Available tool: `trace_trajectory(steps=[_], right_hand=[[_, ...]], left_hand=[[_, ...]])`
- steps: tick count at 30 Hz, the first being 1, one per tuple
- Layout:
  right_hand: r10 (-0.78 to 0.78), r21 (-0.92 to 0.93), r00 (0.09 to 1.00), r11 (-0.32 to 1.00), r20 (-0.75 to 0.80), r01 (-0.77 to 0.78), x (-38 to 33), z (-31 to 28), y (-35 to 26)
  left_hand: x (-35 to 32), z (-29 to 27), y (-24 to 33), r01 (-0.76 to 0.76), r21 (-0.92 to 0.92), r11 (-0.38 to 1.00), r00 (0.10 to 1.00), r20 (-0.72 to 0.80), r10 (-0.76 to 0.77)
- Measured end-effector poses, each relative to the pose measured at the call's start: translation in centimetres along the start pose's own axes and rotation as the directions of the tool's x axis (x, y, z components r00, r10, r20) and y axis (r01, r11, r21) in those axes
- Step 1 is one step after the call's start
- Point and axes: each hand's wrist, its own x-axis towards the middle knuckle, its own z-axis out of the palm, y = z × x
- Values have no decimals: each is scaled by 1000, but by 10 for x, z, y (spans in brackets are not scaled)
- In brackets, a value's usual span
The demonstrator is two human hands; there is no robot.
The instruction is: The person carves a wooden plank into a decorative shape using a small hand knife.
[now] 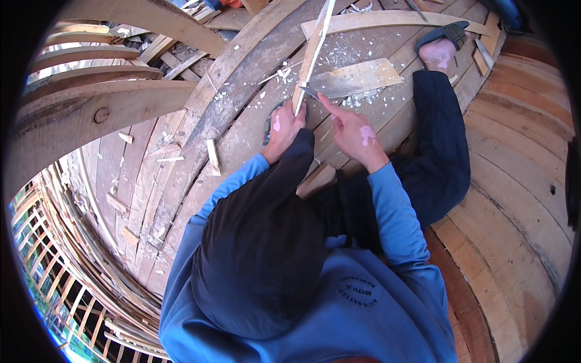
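A long, narrow wooden strip [311, 57] slants up and away from me, its near end in my left hand [286, 125]. That hand is closed round the strip, close to my sandalled foot. In my right hand [353, 133] is a knife [309, 92]; the fingers wrap its hidden handle, and the index finger stretches along the back of the blade. The blade's dark tip lies against the strip's right edge, just above my left hand. Behind the blade, a flat board [356, 77] rests on the floor among pale wood shavings [284, 74].
Curved wooden ribs [103, 112] rise at the left, with a stack of thin slats [78, 236] below them. A long curved plank [387, 21] lies at the far side. Planked walling [520, 181] curves up at the right. Offcuts such as a small block [213, 157] dot the floor.
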Motion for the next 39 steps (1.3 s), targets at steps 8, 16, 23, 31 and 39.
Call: trace_trajectory(steps=[8, 16, 23, 31, 39], right_hand=[[42, -64, 998, 997, 55, -38, -12, -16, -1], [73, -156, 997, 985, -29, -77, 4, 5, 6], [107, -204, 985, 970, -138, -134, 13, 32, 5], [187, -193, 957, 954, -220, -230, 12, 54, -16], [110, -54, 970, 991, -218, -124, 12, 54, -7]], left_hand=[[3, 15, -30, -192, 177, 965, 981, 40, 187], [5, 13, -37, -281, 176, 943, 959, 74, 272], [5, -1, -7, -35, 104, 994, 994, 102, 24], [11, 7, -20, -4, 80, 997, 999, 43, 1], [4, -1, -8, 54, -13, 998, 997, 56, -53]])
